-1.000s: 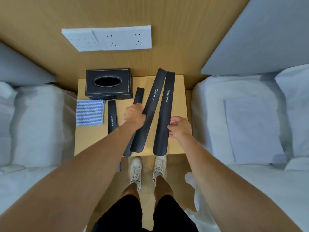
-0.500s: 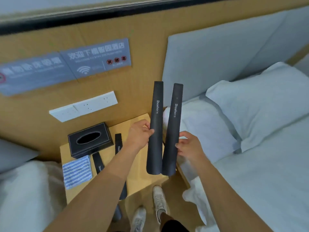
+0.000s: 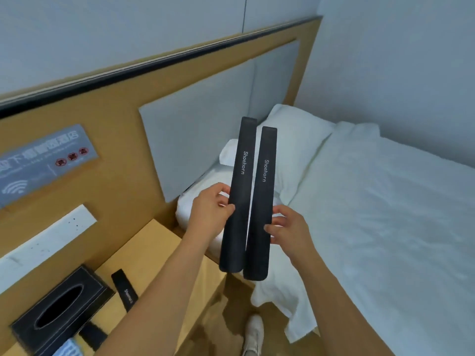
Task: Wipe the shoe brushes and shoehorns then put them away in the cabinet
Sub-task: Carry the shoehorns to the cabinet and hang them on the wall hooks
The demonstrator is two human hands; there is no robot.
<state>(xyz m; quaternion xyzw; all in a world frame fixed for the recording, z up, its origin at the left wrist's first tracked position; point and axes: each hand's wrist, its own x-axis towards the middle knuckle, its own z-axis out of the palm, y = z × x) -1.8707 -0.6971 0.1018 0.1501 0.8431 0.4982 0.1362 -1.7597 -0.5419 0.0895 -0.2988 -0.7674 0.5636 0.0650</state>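
Here, nearest the camera, a white shoe [image 3: 253, 332] stood on the floor. On the wooden surface [image 3: 154, 249] at lower left sat a black tissue box [image 3: 60, 310], a corner of blue striped cloth [image 3: 68, 349] just below it, and a short shoehorn [image 3: 125, 289] lying flat beside the box. A second dark piece lay partly hidden under the left forearm; could not tell what it was.

Higher up, the left hand [image 3: 212, 213] pinched the left long shoehorn [image 3: 237, 199] at mid-length, thumb in front, fingers [image 3: 223, 194] curled behind. The right hand [image 3: 288, 228] gripped the right long shoehorn [image 3: 261, 206] the same way. Both shoehorns were held off the surface, near upright, side by side and about touching at their lower ends, over the gap between surface and bed [image 3: 372, 214].

Beyond: pillow [image 3: 299, 140], padded headboard [image 3: 195, 140], a sign [image 3: 41, 158] on the wall panel.

Judgement: early stage. Cloth not in hand, no wiping evident, no brushes and no cabinet in view. At least one shoehorn left on the surface.
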